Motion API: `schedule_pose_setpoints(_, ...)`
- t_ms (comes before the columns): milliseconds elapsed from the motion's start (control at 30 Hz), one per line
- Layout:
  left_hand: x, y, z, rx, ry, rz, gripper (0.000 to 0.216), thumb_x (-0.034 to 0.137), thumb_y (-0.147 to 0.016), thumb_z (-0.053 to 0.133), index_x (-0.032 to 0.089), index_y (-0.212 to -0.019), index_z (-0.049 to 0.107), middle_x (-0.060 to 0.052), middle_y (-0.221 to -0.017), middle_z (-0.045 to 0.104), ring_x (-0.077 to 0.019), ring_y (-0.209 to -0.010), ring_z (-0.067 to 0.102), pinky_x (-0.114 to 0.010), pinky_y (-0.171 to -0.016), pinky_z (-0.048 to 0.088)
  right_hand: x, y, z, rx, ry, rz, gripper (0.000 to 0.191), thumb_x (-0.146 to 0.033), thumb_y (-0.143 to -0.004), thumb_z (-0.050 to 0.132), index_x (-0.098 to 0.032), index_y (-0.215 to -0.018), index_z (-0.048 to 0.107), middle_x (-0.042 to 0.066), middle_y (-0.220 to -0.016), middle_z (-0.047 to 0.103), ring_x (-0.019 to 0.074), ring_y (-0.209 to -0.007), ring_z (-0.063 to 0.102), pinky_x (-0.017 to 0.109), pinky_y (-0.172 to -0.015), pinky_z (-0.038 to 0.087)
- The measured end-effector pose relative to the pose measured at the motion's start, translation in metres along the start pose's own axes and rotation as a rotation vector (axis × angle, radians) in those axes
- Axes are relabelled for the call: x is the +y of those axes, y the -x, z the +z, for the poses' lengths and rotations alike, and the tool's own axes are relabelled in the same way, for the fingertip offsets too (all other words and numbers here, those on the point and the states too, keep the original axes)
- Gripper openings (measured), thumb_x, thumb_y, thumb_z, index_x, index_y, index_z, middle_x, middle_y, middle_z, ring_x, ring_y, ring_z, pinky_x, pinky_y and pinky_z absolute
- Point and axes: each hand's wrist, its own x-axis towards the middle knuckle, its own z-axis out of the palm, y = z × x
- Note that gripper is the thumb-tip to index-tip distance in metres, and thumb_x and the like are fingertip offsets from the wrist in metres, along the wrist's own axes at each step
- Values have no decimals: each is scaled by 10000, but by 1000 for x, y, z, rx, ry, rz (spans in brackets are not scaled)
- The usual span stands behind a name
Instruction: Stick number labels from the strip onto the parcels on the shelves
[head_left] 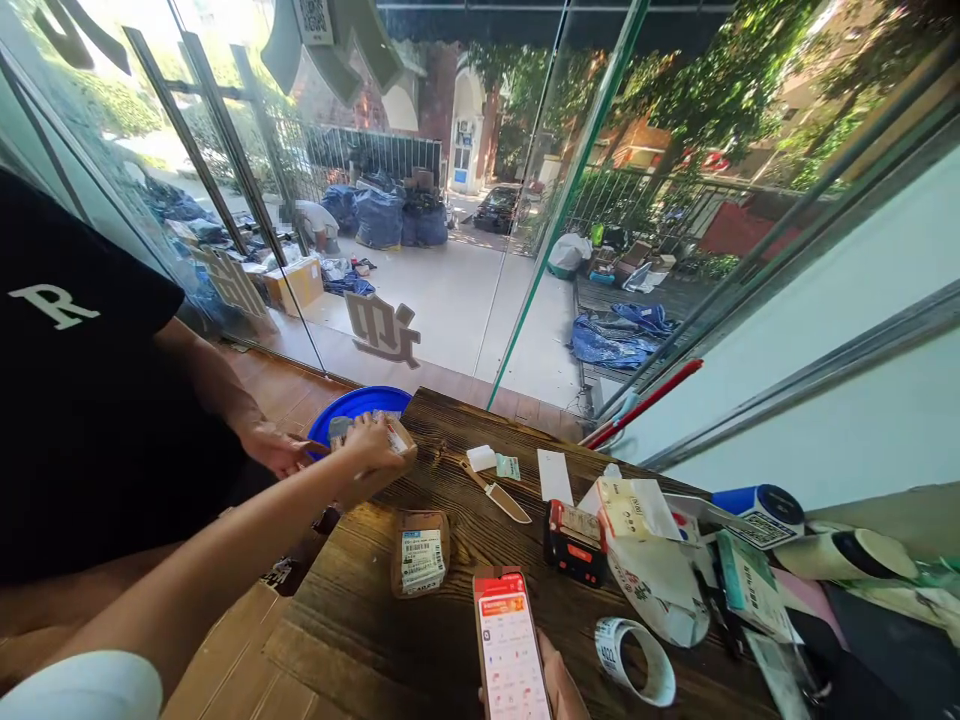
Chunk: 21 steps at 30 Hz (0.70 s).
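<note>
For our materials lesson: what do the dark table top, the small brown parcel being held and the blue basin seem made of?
Dark table top: wood, matt, visible grain. Small brown parcel: probably cardboard, dull, with printed label. Round blue basin: likely plastic, smooth, slightly glossy.

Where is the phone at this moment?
In the head view, the phone is bottom centre, in the right hand, over the wooden table, right of the labelled brown parcel.

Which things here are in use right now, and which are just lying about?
In use: small parcel in left hand; phone in right hand.
Lying about: labelled packet, knife, black device, tape roll, blue basin.
</note>
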Motion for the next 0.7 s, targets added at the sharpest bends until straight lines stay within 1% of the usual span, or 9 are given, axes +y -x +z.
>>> schedule_pose_setpoints(133, 66, 11, 25, 39, 167, -191, 1139, 601, -545, 664, -11, -1410, 245, -314, -1379, 370, -428, -1275, 351, -493, -976, 344, -23, 6, 27, -124, -90, 32, 755, -666, -643, 660, -220, -1240, 537, 146, -1120, 680, 320, -935, 670, 488, -821, 517)
schedule_pose_setpoints(233, 88, 16, 36, 70, 356, -258, 1038, 623, -654, 596, -36, -1389, 276, -326, -1336, 404, -424, -1246, 396, -492, -950, 378, -46, 5, 46, -313, -54, 52, 649, -646, -698, 637, -201, -1166, 578, 136, -1103, 683, 272, -879, 673, 449, -802, 517)
schedule_pose_setpoints(333, 76, 30, 43, 104, 551, -244, 791, 559, -828, 408, -11, -1370, 331, -293, -1285, 467, -374, -1205, 470, -454, -951, 397, -67, -5, 65, -435, -10, 27, 613, -651, -694, 640, -189, -1096, 612, 124, -1065, 693, 252, -869, 667, 421, -789, 517)
schedule_pose_setpoints(367, 67, 38, 47, 149, 595, -218, 704, 518, -862, 354, 21, -1360, 360, -261, -1267, 494, -346, -1194, 488, -440, -962, 397, -72, -10, 71, -448, -4, 24, 609, -656, -700, 631, -186, -1088, 614, 123, -1064, 693, 252, -877, 666, 415, -793, 515)
schedule_pose_setpoints(433, 46, 57, 59, 310, 712, -142, 589, 480, -877, 315, 89, -1296, 451, -191, -1198, 557, -303, -1157, 515, -433, -984, 397, -81, -20, 82, -461, 2, 30, 607, -662, -706, 619, -188, -1085, 612, 119, -1071, 693, 256, -902, 664, 411, -804, 510)
schedule_pose_setpoints(467, 36, 69, 68, 362, 781, -125, 574, 491, -866, 323, 101, -1252, 489, -167, -1116, 594, -294, -1101, 545, -436, -978, 409, -84, -24, 86, -468, 10, 32, 610, -667, -695, 625, -187, -1072, 615, 115, -1061, 696, 258, -898, 665, 409, -799, 512)
schedule_pose_setpoints(533, 19, 93, 89, 390, 902, -140, 544, 529, -827, 366, 132, -1148, 556, -131, -1018, 623, -288, -988, 592, -456, -924, 455, -89, -33, 95, -471, 39, 24, 611, -671, -676, 641, -184, -1045, 619, 108, -1043, 701, 259, -890, 667, 409, -795, 514)
schedule_pose_setpoints(633, 7, 124, 119, 372, 1042, -202, 507, 564, -760, 449, 155, -1013, 611, -103, -925, 640, -275, -861, 627, -458, -837, 505, -95, -41, 104, -477, 79, 5, 598, -667, -671, 649, -176, -1011, 616, 99, -992, 711, 256, -878, 670, 412, -805, 512)
schedule_pose_setpoints(700, 7, 139, 130, 344, 1115, -246, 505, 572, -718, 503, 156, -973, 631, -98, -897, 651, -277, -844, 636, -461, -830, 508, -97, -44, 107, -488, 81, 7, 570, -662, -681, 642, -181, -985, 607, 88, -958, 717, 249, -863, 675, 405, -804, 510)
